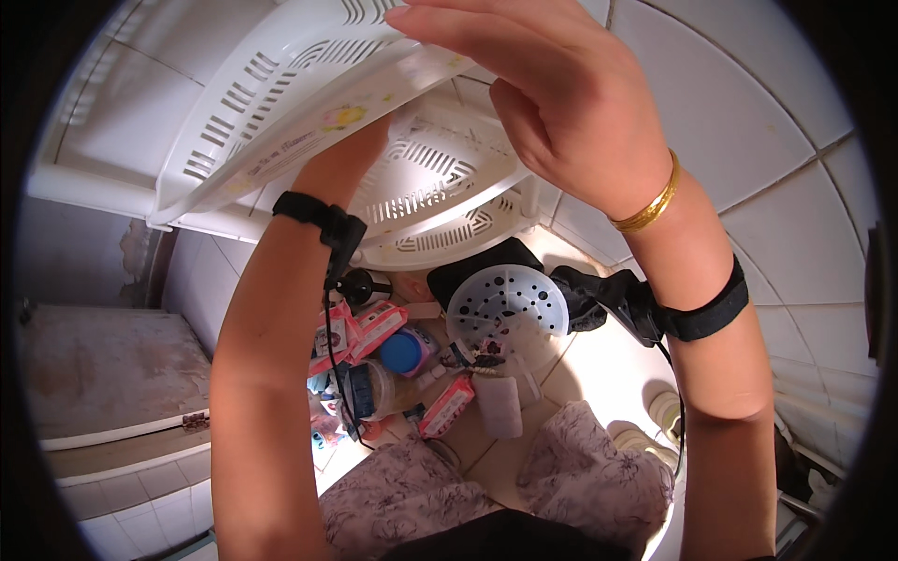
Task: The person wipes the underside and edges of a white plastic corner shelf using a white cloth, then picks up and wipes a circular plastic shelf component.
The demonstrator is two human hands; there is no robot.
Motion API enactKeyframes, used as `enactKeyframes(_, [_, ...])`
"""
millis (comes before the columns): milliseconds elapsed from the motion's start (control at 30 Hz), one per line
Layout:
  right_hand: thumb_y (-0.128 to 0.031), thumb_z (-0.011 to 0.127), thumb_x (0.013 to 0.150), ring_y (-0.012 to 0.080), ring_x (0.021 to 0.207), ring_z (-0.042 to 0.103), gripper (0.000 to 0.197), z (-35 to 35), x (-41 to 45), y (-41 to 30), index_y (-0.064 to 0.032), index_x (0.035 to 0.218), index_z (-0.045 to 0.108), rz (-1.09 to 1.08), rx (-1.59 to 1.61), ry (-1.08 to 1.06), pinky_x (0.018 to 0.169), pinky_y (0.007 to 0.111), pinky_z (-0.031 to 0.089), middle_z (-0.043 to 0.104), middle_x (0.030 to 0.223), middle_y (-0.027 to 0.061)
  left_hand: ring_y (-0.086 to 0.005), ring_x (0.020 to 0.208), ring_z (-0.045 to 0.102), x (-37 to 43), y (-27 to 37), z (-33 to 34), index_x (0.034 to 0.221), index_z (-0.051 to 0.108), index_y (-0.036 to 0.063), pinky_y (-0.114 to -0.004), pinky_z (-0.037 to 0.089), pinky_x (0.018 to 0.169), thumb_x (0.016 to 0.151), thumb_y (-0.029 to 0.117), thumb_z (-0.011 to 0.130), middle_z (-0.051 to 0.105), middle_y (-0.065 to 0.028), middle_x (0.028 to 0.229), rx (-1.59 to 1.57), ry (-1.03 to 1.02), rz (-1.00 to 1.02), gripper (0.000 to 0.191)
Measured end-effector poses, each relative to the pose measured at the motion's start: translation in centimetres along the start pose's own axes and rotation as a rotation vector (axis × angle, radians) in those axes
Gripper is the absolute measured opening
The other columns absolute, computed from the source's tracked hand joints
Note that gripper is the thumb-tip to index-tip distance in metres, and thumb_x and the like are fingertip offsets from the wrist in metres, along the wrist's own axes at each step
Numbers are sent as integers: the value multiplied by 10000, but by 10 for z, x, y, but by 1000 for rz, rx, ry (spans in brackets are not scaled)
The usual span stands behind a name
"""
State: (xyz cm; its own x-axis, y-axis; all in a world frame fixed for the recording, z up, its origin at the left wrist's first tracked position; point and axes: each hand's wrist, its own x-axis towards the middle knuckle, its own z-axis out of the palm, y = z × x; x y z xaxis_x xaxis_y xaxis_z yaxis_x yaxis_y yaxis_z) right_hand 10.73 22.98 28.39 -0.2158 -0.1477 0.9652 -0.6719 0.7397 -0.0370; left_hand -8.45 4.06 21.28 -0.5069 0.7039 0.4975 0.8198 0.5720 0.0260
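Observation:
A white plastic rack's top basket tier (277, 151), with a slotted base and a printed flower front, slants across the upper left. My right hand (561, 98) is at the right end of its front rim. Its fingers stretch over the rim, with the curled part of the hand below; whether it grips is unclear. My left forearm (263, 329) reaches up under the front panel, which hides most of the left hand. Behind that wrist are the lower slotted tiers (421, 182). A black strap with a device is on each forearm, and a gold bangle (652, 200) on the right wrist.
On the tiled floor lie pink packs (447, 405), a blue-lidded container (402, 350), a clear jar (379, 389), a white roll (498, 403) and a perforated translucent disc (508, 301). Tiled walls (708, 91) close in on the right. A worn cabinet (119, 372) stands left.

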Motion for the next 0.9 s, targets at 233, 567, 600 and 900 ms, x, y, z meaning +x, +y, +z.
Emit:
enactKeyframes(233, [-38,674,844,348,1088,649,394,-4,4,-3,-42,1238,674,5,-33,-58,997,507,491,668,1193,147,-349,1005,670,-7,-8,-2,1159,699,88,-418,524,889,980,209,583,698,-178,1065,-5,11,-13,246])
enactKeyframes(567, [-12,638,852,330,1087,653,373,2,3,3,-66,1219,681,-31,-98,-62,988,470,498,671,1206,137,-348,1033,663,7,-1,3,1185,700,102,-413,519,904,984,211,581,693,-183,1096,21,32,-30,258])
enactKeyframes(600, [-16,638,852,328,1091,653,378,7,1,6,-69,1224,680,-25,-51,-23,991,467,501,672,1207,136,-348,1035,662,8,0,7,1188,700,104,-412,518,905,985,211,581,693,-183,1099,17,32,-26,259])
enactKeyframes(900, [-23,633,855,339,1104,648,396,-9,3,-10,-77,1245,672,34,-125,-72,1020,503,492,675,1213,132,-347,1060,656,-13,-16,-8,1211,701,117,-408,513,918,988,213,579,688,-188,1127,27,8,-35,271])
